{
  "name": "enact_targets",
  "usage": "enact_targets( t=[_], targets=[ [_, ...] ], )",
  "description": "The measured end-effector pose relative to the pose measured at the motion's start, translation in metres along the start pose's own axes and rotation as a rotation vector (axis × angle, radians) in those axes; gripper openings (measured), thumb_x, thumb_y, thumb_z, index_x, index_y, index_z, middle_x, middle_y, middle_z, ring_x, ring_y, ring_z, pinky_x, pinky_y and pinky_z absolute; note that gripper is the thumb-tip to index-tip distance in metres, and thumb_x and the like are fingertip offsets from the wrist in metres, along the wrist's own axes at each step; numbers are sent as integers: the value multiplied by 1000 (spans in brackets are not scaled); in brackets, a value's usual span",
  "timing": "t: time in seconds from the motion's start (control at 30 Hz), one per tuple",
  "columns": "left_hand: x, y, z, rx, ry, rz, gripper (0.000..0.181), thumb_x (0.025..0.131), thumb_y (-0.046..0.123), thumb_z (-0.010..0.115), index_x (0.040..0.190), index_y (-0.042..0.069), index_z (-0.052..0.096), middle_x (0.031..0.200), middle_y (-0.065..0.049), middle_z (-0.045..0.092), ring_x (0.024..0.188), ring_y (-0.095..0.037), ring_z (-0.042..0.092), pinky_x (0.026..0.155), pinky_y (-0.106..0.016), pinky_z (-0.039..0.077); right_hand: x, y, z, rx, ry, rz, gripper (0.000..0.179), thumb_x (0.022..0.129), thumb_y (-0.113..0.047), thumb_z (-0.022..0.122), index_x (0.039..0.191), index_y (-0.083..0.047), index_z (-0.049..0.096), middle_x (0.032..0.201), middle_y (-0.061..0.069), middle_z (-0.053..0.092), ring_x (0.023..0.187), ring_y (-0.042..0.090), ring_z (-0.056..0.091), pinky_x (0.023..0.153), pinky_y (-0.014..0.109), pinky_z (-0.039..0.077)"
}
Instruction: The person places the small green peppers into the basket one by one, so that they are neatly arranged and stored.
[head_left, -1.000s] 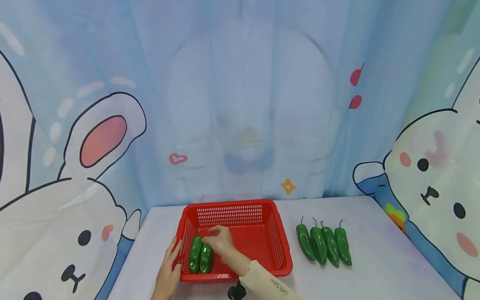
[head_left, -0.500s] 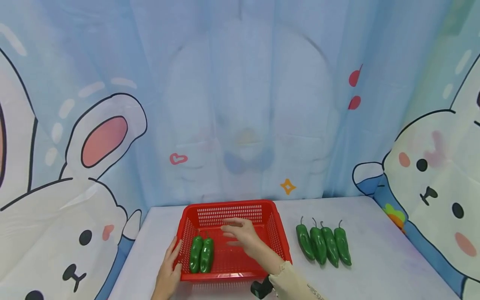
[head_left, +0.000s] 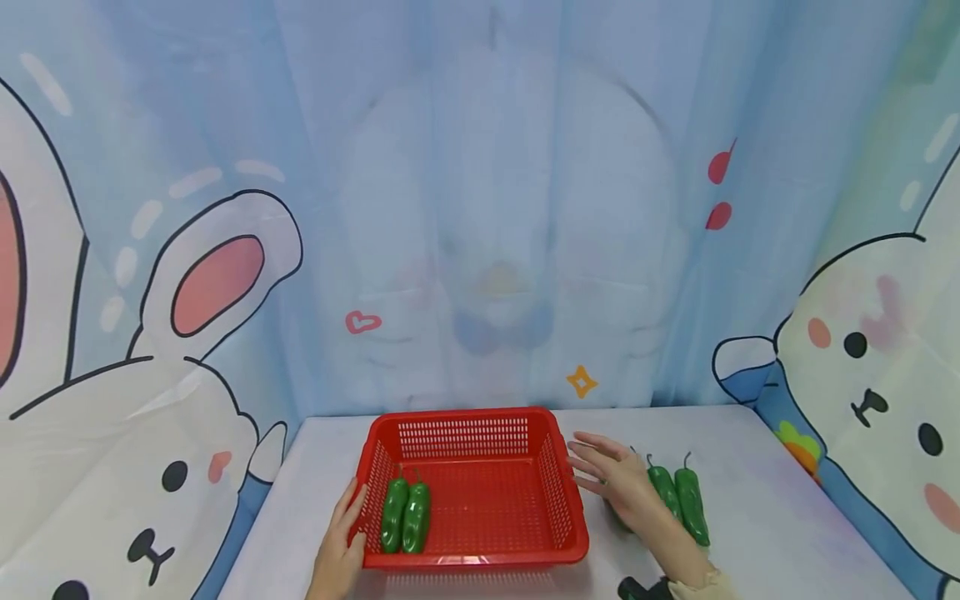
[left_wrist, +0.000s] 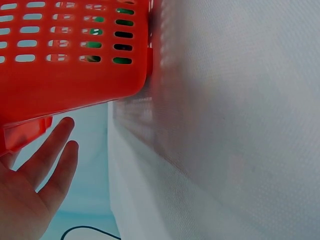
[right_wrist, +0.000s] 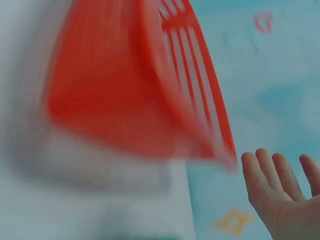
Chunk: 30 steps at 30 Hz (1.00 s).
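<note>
- Head view: red basket (head_left: pixel 476 560) sat on the white tabletop (head_left: pixel 757 500). Two green peppers (head_left: pixel 416 517) lay side by side in its left end, stems pointing to the far side.
- More peppers (head_left: pixel 691 506) lay on the table right of the basket: two plain to see, any others mostly hidden behind the right hand (head_left: pixel 618 475), count unclear from here.
- Right hand hung between basket and loose peppers, fingers stretched and spread, nothing held. Contact with any pepper: couldn't tell.
- Left hand (head_left: pixel 335 546) rested at the basket's left side, fingers straight along the rim, thumb apart near the front corner. Steadying touch, not a clamp, by the look of it.
- Handling, my read: peppers light, firm, glossy skin so likely slick; walls could bruise or split if squeezed hard. Best hold round the thick upper body, thumb opposing fingers. Thin stems looked like weak handles.
- Left wrist view: slotted basket wall up close, green showing through the slots. Two left fingers pointed out straight, spread; the rest partly cut off by the frame.
- Right wrist view: basket blurred, right fingers apart and empty past its corner. Basket read as light, slightly springy plastic; rim the sensible hold.
</note>
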<state>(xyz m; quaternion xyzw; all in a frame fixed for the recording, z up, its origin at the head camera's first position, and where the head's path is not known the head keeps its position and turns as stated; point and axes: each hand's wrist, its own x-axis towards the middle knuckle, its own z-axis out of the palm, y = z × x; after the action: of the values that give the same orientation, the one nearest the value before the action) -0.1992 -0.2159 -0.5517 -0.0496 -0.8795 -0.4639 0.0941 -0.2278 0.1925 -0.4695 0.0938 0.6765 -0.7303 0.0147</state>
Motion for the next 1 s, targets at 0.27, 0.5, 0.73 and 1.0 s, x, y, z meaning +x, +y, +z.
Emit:
enact_targets(
  t=[0.27, 0.5, 0.73, 1.0],
  targets=[
    [-2, -1, -1, 39, 40, 72, 64, 86, -5, 47, 149, 2, 40, 160, -15, 26, 144, -40, 24, 110, -61, 27, -6, 18, -93, 48, 51, 53, 68, 93, -29, 68, 150, -5, 39, 114, -9, 67, 104, 11, 68, 93, 39, 53],
    [-1, 1, 0, 16, 34, 61, 64, 87, -4, 46, 150, 3, 39, 160, -15, 25, 144, -41, 23, 109, -60, 27, -5, 25, -135, -33, 126, 73, 77, 92, -32, 69, 153, -2, 32, 98, -21, 65, 92, 3, 69, 90, 37, 55],
    [-1, 1, 0, 17, 20, 39, 65, 88, -3, 46, 151, 4, 38, 161, -13, 23, 146, -39, 21, 110, -59, 27, -1, 29, -162, -138, 234, 56, 73, 94, -29, 66, 150, 6, 33, 92, -19, 65, 83, 2, 69, 84, 37, 57],
    [0, 0, 2, 19, 7, 27, 64, 88, -3, 46, 151, 4, 38, 161, -15, 22, 146, -40, 21, 110, -59, 27, 6, 34, -169, -228, 315, 48, 68, 94, -28, 66, 146, 7, 38, 99, -6, 69, 77, -1, 66, 79, 35, 59]
  ],
)
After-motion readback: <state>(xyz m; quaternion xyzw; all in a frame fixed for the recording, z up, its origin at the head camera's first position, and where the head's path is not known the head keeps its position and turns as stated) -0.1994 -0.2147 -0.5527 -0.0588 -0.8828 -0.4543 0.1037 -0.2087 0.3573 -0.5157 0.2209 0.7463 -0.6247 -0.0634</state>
